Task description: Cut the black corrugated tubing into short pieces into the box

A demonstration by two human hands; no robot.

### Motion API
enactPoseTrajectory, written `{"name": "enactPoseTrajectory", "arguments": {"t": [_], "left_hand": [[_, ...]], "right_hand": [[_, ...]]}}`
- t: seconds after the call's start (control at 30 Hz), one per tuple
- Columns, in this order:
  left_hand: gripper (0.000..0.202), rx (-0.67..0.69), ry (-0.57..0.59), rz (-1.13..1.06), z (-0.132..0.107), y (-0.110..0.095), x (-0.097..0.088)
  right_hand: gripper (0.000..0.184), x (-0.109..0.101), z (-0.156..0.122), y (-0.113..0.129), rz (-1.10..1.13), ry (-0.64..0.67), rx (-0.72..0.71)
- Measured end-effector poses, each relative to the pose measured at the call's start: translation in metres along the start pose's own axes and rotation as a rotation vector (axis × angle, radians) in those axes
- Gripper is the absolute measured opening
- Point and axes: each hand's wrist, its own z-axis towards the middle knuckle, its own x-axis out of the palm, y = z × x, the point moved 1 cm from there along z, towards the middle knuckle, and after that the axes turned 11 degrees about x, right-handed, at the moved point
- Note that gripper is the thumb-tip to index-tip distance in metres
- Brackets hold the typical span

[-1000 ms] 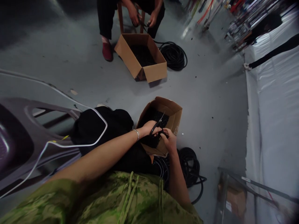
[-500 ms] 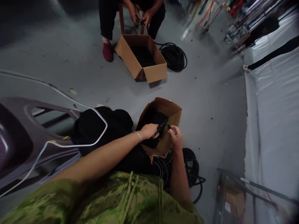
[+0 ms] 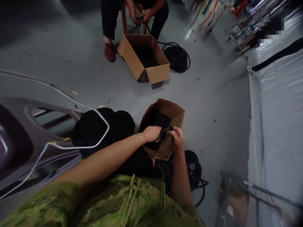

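Note:
My left hand (image 3: 151,134) is closed around the dark handles of a pair of scissors (image 3: 163,131), whose blades point right toward my right hand. My right hand (image 3: 178,136) pinches the end of a black hose (image 3: 171,128), and the scissors' tips meet it there. Both hands are over an open cardboard box (image 3: 179,118) in front of my knees. Small black pieces (image 3: 158,119) cover its bottom. Coiled black hose (image 3: 193,167) lies on the floor beside my right forearm.
Across from me, a seated person's hands (image 3: 139,15) work above another cardboard box (image 3: 158,74). A black hose coil (image 3: 177,58) lies beside it. A white cable (image 3: 78,147) crosses on the left by a purple-grey chair (image 3: 19,110). A clear bin (image 3: 234,198) stands at lower right.
The scissors' blades have swung down and closed in on the hose end at my right hand. The other person's hands have shifted slightly. Both boxes stay put.

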Motion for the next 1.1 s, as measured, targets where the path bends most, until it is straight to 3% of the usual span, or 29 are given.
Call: {"name": "enactPoseTrajectory", "arguments": {"t": [1.1], "left_hand": [[0.036, 0.015, 0.034, 0.01, -0.0007, -0.0003, 0.0001]], "right_hand": [[0.028, 0.0068, -0.0061, 0.0052, -0.097, 0.017, -0.027]]}}
